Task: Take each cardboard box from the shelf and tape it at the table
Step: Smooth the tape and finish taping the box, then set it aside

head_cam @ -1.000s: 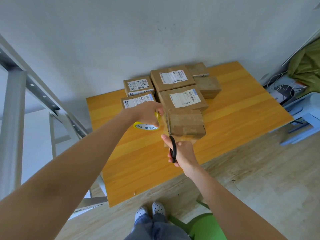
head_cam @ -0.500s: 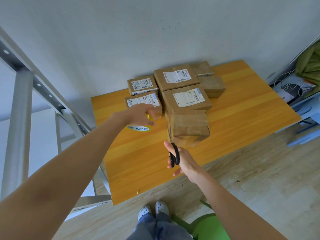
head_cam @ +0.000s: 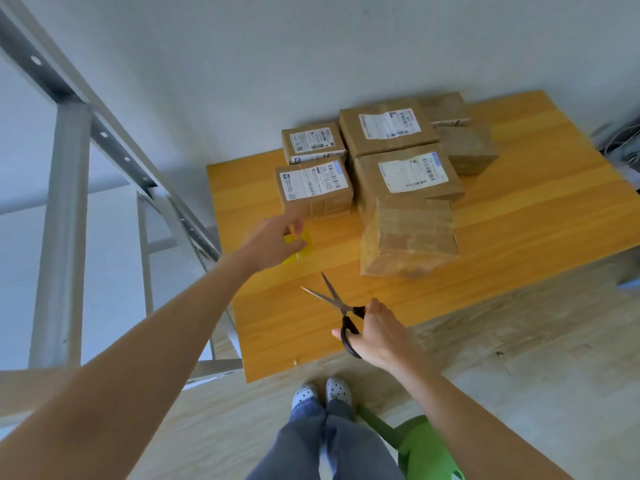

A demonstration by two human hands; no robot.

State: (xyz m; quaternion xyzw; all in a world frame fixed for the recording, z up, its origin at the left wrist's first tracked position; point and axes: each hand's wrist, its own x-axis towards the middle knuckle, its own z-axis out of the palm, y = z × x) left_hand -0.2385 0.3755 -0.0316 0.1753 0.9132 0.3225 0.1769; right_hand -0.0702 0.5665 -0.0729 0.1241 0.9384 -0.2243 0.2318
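Left hand (head_cam: 273,242) is stretched over the table (head_cam: 519,220), the fingers half curled over the yellow tape roll (head_cam: 299,245). The roll is blurred, so I cannot tell if the fingers grip it or only touch it. Right hand (head_cam: 375,332) is closed around the black handles of the scissors (head_cam: 337,308), and the blades stand apart, pointing toward the boxes.

The front box (head_cam: 408,237) lies on the table at the near edge of the group, and it seems to sit a little tilted. Behind it are the labelled boxes (head_cam: 398,150), packed close to each other. Clear tape seems to cover the top of the front box, so I judge that the cut is done and both tools are now being put down.

To do this well, the roll should go flat on the table, beside the boxes, where the hand finds it again easily. The loose tape end is better folded or pressed on the roll, otherwise it is lost. The scissors should be closed before they are laid down, with the points away from the body and from the other arm. Then the tape on the front box can be pressed smooth, and the box pushed square against the group before going to the shelf frame (head_cam: 65,202) for another one.
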